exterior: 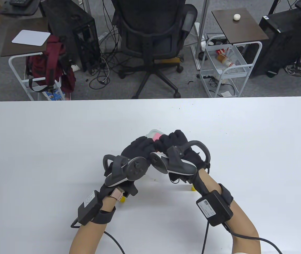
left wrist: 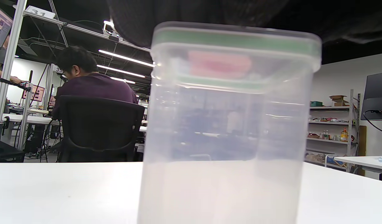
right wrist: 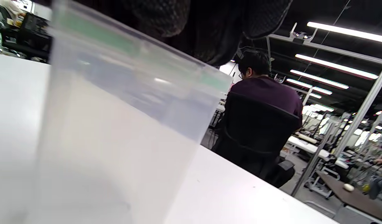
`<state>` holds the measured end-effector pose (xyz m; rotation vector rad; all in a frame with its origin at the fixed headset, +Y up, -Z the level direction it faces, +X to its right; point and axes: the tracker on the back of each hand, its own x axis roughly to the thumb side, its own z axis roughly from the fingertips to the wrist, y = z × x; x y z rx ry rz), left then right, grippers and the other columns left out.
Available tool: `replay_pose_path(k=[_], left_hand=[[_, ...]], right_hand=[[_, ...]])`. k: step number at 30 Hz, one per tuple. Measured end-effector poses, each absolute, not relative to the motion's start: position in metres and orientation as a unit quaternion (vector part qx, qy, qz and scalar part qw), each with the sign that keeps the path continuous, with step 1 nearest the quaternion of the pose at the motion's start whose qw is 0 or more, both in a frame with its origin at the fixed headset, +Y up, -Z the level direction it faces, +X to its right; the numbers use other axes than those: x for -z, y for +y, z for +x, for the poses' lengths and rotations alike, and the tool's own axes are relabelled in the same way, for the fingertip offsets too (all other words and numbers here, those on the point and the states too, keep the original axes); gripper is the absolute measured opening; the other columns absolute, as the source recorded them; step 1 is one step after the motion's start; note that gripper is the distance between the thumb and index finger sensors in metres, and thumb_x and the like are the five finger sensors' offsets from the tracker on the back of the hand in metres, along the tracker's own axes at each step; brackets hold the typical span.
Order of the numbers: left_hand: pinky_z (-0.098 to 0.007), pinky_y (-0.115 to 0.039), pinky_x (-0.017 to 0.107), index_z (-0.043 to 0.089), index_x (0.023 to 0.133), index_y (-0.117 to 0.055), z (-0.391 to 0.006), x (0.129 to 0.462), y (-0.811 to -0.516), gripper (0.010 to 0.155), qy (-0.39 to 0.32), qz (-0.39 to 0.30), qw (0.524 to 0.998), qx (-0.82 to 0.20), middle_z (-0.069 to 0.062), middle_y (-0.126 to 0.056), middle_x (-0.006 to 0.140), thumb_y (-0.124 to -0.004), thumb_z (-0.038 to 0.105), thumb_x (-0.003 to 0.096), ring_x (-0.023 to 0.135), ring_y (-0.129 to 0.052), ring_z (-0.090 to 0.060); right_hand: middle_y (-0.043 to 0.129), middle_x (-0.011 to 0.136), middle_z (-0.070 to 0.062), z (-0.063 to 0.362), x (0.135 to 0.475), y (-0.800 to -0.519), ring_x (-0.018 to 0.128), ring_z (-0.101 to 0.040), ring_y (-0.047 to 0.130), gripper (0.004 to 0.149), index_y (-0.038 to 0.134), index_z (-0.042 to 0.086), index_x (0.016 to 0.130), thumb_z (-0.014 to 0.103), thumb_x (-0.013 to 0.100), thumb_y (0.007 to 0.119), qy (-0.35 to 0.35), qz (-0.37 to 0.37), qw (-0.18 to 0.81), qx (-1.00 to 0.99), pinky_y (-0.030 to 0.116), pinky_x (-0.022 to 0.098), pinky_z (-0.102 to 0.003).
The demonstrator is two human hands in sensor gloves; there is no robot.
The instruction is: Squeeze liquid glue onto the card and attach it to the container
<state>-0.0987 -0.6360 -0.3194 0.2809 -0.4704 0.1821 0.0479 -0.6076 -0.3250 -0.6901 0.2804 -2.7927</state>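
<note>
A clear plastic container [left wrist: 222,140] with a green-sealed lid stands upright on the white table [exterior: 47,148]. A pink card [exterior: 155,136] lies on its lid and shows through the lid in the left wrist view [left wrist: 219,63]. My left hand [exterior: 137,146] and right hand [exterior: 173,140] both rest on top of the container with fingers bent over the lid beside the card. Most of the container is hidden under the hands in the table view; only a lid corner [exterior: 153,131] shows. The container fills the right wrist view [right wrist: 116,124], with gloved fingers [right wrist: 209,28] above it.
Two small yellow objects lie on the table near my wrists, one by the left [exterior: 124,199] and one by the right [exterior: 193,188], mostly hidden. An office chair [exterior: 153,39] and carts stand beyond the table's far edge.
</note>
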Motion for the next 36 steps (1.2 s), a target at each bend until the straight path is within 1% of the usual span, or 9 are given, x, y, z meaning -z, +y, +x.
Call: replay_pose_path(k=[6,11,14,18,21,25,28,32,36], left_hand=[[-0.037,-0.072,0.078,0.030,0.093,-0.077,-0.099,0.320,-0.636,0.042,-0.231,0.138,0.958,-0.094,0.009,-0.081,0.105,-0.068,0.043,0.0537,0.105,-0.079,-0.019],[-0.037,-0.072,0.079,0.030,0.093,-0.077,-0.099,0.320,-0.637,0.042,-0.231,0.138,0.958,-0.097,0.008,-0.081,0.105,-0.068,0.043,0.0538,0.105,-0.079,-0.019],[-0.037,-0.072,0.078,0.031,0.093,-0.076,-0.099,0.320,-0.636,0.042,-0.231,0.137,0.959,-0.094,0.008,-0.081,0.105,-0.068,0.043,0.0537,0.105,-0.079,-0.019],[-0.037,-0.073,0.078,0.030,0.093,-0.077,-0.098,0.319,-0.636,0.042,-0.228,0.137,0.960,-0.091,0.009,-0.081,0.105,-0.068,0.043,0.0538,0.105,-0.079,-0.019],[-0.037,-0.073,0.078,0.031,0.092,-0.077,-0.098,0.319,-0.635,0.041,-0.228,0.137,0.960,-0.086,0.009,-0.081,0.105,-0.068,0.044,0.0536,0.105,-0.079,-0.019],[-0.037,-0.073,0.078,0.030,0.093,-0.077,-0.099,0.319,-0.636,0.042,-0.228,0.139,0.959,-0.092,0.009,-0.081,0.105,-0.068,0.043,0.0537,0.104,-0.079,-0.019],[-0.037,-0.073,0.078,0.030,0.092,-0.077,-0.099,0.320,-0.636,0.042,-0.229,0.139,0.959,-0.095,0.009,-0.081,0.105,-0.068,0.043,0.0537,0.105,-0.079,-0.019],[-0.037,-0.073,0.078,0.030,0.092,-0.077,-0.099,0.319,-0.636,0.042,-0.228,0.139,0.959,-0.096,0.009,-0.081,0.105,-0.068,0.043,0.0537,0.105,-0.079,-0.019],[-0.037,-0.073,0.078,0.030,0.093,-0.077,-0.099,0.319,-0.637,0.042,-0.228,0.139,0.959,-0.097,0.009,-0.081,0.105,-0.068,0.043,0.0536,0.105,-0.079,-0.019]], right_hand=[[0.079,0.099,0.007,0.066,0.314,-0.594,0.076,-0.019,0.086,0.037,0.075,0.034,0.088,0.024,0.053,0.067,0.032,-0.285,0.059,0.956,0.059,0.080,-0.052],[0.073,0.105,0.006,0.065,0.333,-0.588,0.082,-0.023,0.082,0.042,0.070,0.032,0.096,0.025,0.055,0.067,0.104,-0.198,0.070,0.972,0.056,0.081,-0.053],[0.063,0.112,0.005,0.051,0.344,-0.600,0.089,-0.024,0.075,0.046,0.061,0.032,0.102,0.026,0.056,0.064,0.054,-0.185,0.111,0.975,0.050,0.084,-0.054],[0.071,0.105,-0.002,0.038,0.337,-0.614,0.074,-0.022,0.084,0.044,0.066,0.026,0.098,0.023,0.055,0.065,0.108,-0.198,0.153,0.962,0.060,0.080,-0.052],[0.072,0.103,-0.001,0.040,0.325,-0.611,0.072,-0.019,0.085,0.043,0.066,0.025,0.098,0.024,0.054,0.065,0.103,-0.210,0.187,0.954,0.062,0.079,-0.050],[0.079,0.097,0.000,0.054,0.313,-0.600,0.066,-0.019,0.088,0.039,0.073,0.027,0.091,0.022,0.053,0.066,0.068,-0.243,0.124,0.960,0.063,0.078,-0.051],[0.078,0.099,0.004,0.059,0.313,-0.591,0.075,-0.021,0.086,0.038,0.074,0.031,0.091,0.024,0.054,0.066,0.028,-0.254,0.106,0.961,0.059,0.080,-0.053],[0.071,0.106,0.003,0.052,0.330,-0.588,0.082,-0.023,0.082,0.043,0.067,0.030,0.098,0.024,0.055,0.065,0.110,-0.191,0.109,0.969,0.057,0.081,-0.053],[0.058,0.114,0.003,0.039,0.352,-0.607,0.088,-0.024,0.075,0.048,0.056,0.031,0.104,0.025,0.056,0.063,0.041,-0.170,0.123,0.977,0.050,0.084,-0.054]])
